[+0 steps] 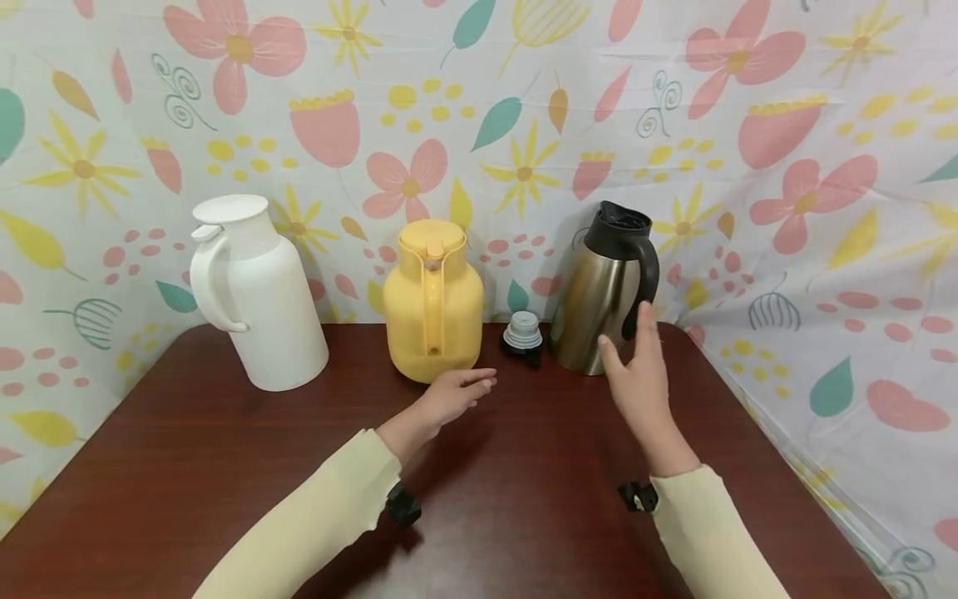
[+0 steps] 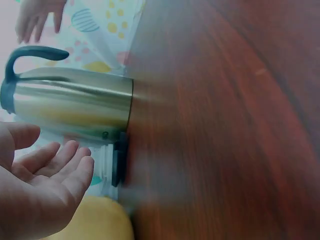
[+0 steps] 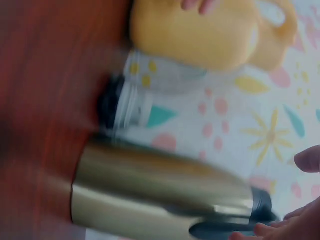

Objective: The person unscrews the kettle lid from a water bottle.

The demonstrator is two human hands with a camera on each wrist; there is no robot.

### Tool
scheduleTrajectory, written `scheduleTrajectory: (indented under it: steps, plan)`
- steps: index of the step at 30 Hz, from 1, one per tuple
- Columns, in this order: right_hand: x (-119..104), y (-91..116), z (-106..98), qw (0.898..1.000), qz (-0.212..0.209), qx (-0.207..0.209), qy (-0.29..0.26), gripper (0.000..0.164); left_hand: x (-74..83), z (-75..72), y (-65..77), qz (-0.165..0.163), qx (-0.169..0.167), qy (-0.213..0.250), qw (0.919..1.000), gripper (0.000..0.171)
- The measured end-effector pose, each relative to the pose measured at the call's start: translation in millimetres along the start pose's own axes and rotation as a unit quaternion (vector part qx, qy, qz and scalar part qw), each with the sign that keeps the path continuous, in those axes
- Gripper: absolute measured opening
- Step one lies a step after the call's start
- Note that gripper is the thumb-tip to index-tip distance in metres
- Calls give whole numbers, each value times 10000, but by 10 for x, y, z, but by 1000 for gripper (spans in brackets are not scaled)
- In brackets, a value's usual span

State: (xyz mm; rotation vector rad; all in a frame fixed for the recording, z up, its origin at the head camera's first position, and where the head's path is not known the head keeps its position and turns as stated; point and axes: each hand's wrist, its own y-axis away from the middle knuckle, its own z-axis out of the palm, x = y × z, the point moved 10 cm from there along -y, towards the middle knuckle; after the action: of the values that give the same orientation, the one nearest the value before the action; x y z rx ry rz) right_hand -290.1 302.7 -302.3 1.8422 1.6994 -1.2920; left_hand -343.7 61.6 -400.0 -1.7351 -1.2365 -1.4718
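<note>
A steel thermos jug point(image 1: 591, 308) with a black collar and handle point(image 1: 648, 262) stands at the back right, its top without a lid. My right hand point(image 1: 642, 391) is raised beside that handle, fingers extended and thumb spread, holding nothing. Left of the jug, a black lid with a grey stopper point(image 1: 522, 329) lies stopper up on the table. My left hand point(image 1: 449, 404) hovers in front of the yellow thermos jug point(image 1: 434, 299), palm turned inward and fingers loosely bent around nothing. In the left wrist view the stopper lid point(image 2: 116, 160) appears just beyond its fingertips.
A white thermos jug point(image 1: 273, 308) stands at the back left with its lid on. All of these sit along the far edge of the dark red-brown table point(image 1: 516, 499). Behind and to the right hangs a flower-patterned cloth point(image 1: 479, 108).
</note>
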Motion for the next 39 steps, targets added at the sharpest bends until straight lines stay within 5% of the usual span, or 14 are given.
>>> scheduleTrajectory:
  steps: [8,16,21,31,39]
  plan:
    - [-28,331,417,9965,43,-833,-85,71,21,-309,387,551,100,-237,9982,39]
    - [-142,432,690,9881,63,-1316,-790,61,-91,-781,736,466,219,-482,9975,43]
    - [-293,403,774,9802,12,-1529,-1257,52,-22,-1088,882,570,330,-395,9970,48]
    - [-616,95,864,9731,-416,-1888,-1252,55,350,-1640,960,954,617,-556,9920,64]
    - [-731,-239,990,9697,-547,-2230,-829,70,521,-1874,836,1129,637,-628,9896,73]
